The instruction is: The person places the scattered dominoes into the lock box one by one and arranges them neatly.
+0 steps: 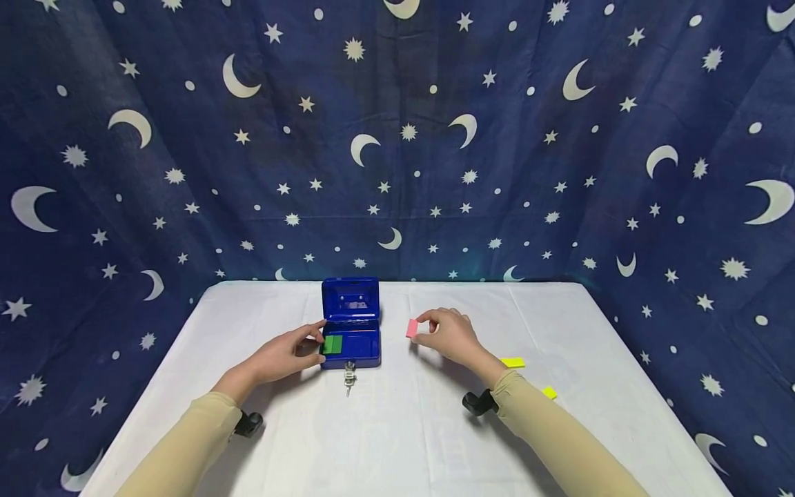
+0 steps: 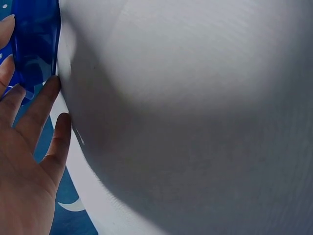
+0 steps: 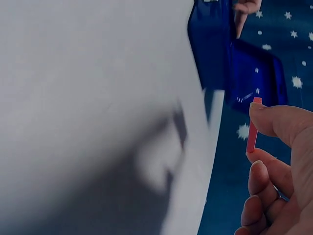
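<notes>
Toward the back of the table stands a blue metal cash box point(image 1: 363, 347), its lid point(image 1: 334, 298) raised. Green blocks point(image 1: 333, 344) lie side by side at the left end inside it. My left hand point(image 1: 279, 355) rests at the box's left side, thumb by the front corner and fingertips point(image 2: 53, 84) against the wall, fingers extended. To the right of the box, my right hand point(image 1: 456, 337) pinches a small pink block point(image 1: 412, 328) between thumb and index finger above the table. The right wrist view shows that block's narrow edge.
Keys point(image 1: 349, 376) hang from the lock at the box's front. Two yellow blocks point(image 1: 513, 362) lie on the white-covered table point(image 1: 348, 449), partly behind my right forearm. A dark blue curtain point(image 1: 410, 159) with moons and stars surrounds the table's back and sides.
</notes>
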`<state>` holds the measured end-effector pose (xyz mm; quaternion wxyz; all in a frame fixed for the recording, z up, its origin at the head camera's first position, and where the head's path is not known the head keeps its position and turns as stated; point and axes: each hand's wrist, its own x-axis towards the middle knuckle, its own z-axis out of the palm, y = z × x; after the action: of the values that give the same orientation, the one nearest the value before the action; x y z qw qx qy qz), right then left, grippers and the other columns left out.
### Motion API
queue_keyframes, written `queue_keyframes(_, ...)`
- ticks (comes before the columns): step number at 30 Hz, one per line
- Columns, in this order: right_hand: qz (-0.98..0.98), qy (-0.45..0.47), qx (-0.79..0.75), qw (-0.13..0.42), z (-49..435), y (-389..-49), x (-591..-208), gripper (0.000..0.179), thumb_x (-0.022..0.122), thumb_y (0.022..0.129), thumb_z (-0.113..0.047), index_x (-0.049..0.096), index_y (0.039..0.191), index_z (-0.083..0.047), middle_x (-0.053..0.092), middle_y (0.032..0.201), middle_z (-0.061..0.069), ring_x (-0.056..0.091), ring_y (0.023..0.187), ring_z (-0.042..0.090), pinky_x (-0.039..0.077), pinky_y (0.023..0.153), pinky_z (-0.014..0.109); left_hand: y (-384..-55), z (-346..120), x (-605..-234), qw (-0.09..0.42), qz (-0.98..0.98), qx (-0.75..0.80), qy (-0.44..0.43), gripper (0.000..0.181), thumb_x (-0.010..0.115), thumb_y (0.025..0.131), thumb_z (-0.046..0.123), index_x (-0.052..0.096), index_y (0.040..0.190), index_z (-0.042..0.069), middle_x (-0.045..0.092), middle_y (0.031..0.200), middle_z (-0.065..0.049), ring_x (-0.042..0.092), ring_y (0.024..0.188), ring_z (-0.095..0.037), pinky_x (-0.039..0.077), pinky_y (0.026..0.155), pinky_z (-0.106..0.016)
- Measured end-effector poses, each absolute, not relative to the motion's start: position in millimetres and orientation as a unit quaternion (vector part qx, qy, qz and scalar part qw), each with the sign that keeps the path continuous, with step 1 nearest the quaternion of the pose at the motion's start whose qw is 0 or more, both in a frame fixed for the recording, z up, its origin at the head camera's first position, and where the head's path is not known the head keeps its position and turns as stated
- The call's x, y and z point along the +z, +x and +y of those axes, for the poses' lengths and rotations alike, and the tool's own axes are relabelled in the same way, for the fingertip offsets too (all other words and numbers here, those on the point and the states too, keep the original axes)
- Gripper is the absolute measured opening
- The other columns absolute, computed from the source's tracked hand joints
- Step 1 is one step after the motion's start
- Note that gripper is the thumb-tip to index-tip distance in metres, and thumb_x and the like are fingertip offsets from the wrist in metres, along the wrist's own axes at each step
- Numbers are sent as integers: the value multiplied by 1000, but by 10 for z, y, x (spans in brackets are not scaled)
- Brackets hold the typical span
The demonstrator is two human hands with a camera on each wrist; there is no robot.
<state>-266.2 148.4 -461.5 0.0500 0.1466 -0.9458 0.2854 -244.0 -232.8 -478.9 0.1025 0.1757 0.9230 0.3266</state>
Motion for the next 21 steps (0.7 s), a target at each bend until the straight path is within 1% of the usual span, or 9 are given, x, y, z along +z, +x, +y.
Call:
queue_keyframes(5,-943,164,286,48,1266,-2668,-4574,35,83,79,-40,76,109,-24,54,73,-11,48,81,16,35,76,37,-2443,-2323,-4786,104,925,323,174,34,73,93,45,57,115,24,37,161,5,58,129,-20,41,108,-54)
queue_keyframes(6,-942,168,285,48,1225,-2667,-4561,35,82,79,-40,76,110,-24,54,73,-11,48,81,16,35,76,37,-2443,-2326,-4787,103,924,323,177,34,72,93,45,57,115,23,37,161,3,58,129,-22,42,108,-55)
queue_keyframes(14,-941,190,275,42,952,-2684,-4498,35,81,80,-39,76,111,-24,54,74,-11,47,79,15,35,75,36,-2444,-2327,-4787,106,920,331,179,37,73,92,47,57,115,23,37,161,4,59,128,-20,42,107,-53)
queue_keyframes(21,-945,199,257,29,734,-2700,-4479,38,83,80,-47,76,110,-25,54,76,-8,47,79,16,35,75,36,-2451,-2324,-4782,103,922,328,178,37,74,91,46,57,114,23,38,161,3,59,127,-21,42,108,-54)
